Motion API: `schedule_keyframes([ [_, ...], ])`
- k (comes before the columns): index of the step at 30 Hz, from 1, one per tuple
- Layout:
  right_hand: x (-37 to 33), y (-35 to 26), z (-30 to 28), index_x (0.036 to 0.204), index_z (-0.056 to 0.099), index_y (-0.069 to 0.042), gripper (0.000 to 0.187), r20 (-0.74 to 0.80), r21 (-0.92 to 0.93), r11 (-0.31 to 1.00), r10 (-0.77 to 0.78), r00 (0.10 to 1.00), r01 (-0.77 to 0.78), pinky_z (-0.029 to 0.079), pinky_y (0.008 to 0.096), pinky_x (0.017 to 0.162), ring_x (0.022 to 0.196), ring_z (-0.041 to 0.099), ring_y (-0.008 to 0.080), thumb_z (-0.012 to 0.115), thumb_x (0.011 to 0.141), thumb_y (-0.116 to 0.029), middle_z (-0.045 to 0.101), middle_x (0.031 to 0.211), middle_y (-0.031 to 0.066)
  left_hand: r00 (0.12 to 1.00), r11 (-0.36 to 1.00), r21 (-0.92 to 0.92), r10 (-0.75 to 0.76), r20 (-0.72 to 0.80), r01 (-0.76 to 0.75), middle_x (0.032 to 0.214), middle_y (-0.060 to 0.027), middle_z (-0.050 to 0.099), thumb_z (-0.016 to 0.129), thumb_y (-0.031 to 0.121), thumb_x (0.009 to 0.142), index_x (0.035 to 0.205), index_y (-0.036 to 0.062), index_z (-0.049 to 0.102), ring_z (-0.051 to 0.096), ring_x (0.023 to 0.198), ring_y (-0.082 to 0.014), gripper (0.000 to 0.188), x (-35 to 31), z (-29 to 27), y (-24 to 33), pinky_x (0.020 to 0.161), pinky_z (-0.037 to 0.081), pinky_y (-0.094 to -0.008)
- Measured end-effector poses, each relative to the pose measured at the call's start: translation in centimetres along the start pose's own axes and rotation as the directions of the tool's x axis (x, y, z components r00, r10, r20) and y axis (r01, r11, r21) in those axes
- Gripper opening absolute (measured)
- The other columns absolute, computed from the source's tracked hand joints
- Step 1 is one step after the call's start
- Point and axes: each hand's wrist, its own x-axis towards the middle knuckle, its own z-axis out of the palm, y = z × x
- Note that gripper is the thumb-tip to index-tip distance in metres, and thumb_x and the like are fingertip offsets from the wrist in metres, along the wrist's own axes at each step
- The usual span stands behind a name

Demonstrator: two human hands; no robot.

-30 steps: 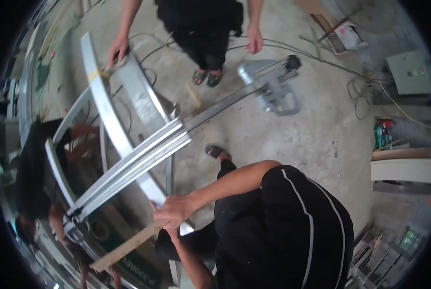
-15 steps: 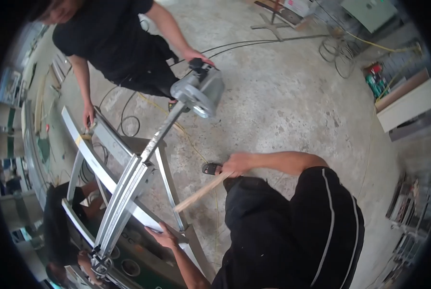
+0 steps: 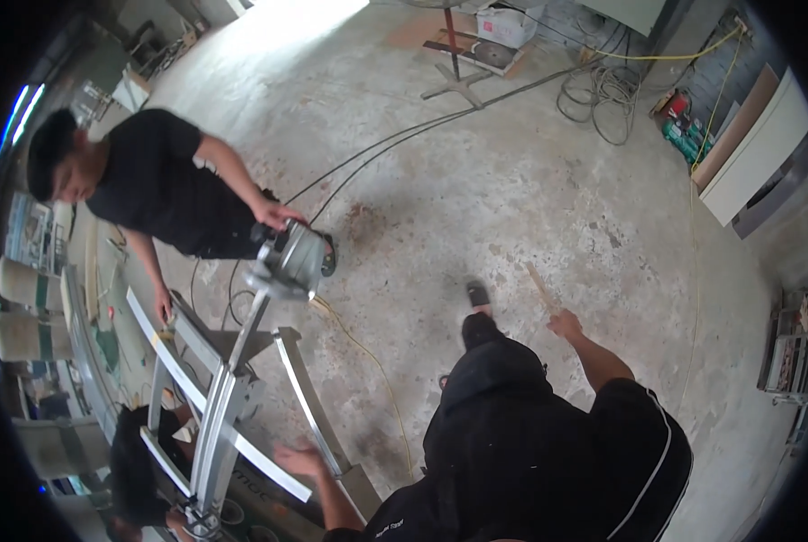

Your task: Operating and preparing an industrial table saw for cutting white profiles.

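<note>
Coiled cable (image 3: 595,92), white box (image 3: 507,27), perhaps a teal tool (image 3: 687,142).

This place is a workshop, and it seems to be one for metal work. The worn grey concrete floor (image 3: 512,199) is stained and rough, and long black cables (image 3: 530,88) run over it, near a loose coil of dark cable (image 3: 594,101). By the wall there are red and green tools (image 3: 684,137), beside leaning flat boards, brown and white (image 3: 756,149). At the left, a grey metal machine head (image 3: 291,266) sits on long silver rails (image 3: 214,425), next to curved silver metal bars (image 3: 264,464).
</note>
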Motion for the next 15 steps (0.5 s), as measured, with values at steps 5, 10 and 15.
schedule_keyframes([
  [5,0.2,2.1,-3.5,0.093,0.060,-0.012,0.035,0.080,-0.070,0.997,-0.040,0.996,0.045,0.047,0.0407,0.074,0.086,0.057,0.0332,0.062,0.069,-0.038,0.058,0.089,0.0181,0.200,0.375,-0.503,0.612,0.765,0.779,0.101,-0.0088,0.057,0.042,0.033,0.088,0.119,0.0050,0.043,0.055,0.091,-0.0178,0.042,-2.7,0.9,31.1,0.071,0.043,-0.0278],
  [10,6.7,3.3,-7.4,0.095,0.056,-0.002,0.047,0.062,0.164,0.981,0.090,0.994,-0.099,0.045,0.0442,0.075,0.090,0.055,0.0361,0.053,0.071,-0.043,0.059,0.091,0.0208,-0.384,0.429,-0.462,0.903,0.193,0.776,0.118,-0.0088,0.047,0.035,0.040,0.090,0.129,0.0077,0.032,0.046,0.104,-0.0151,0.051,4.8,-9.9,59.4,0.089,0.036,-0.0285],
  [15,12.7,-0.9,-14.7,0.091,0.054,-0.002,0.043,-0.049,0.553,0.777,0.390,0.919,-0.300,0.045,0.0444,0.072,0.085,0.056,0.0362,0.063,0.067,-0.036,0.059,0.087,0.0201,-0.535,0.287,-0.754,0.839,-0.100,0.591,0.121,-0.0125,0.045,0.045,0.031,0.088,0.121,0.0017,0.041,0.040,0.114,-0.0203,0.045,7.3,-11.5,72.2,0.095,0.031,-0.0299],
])
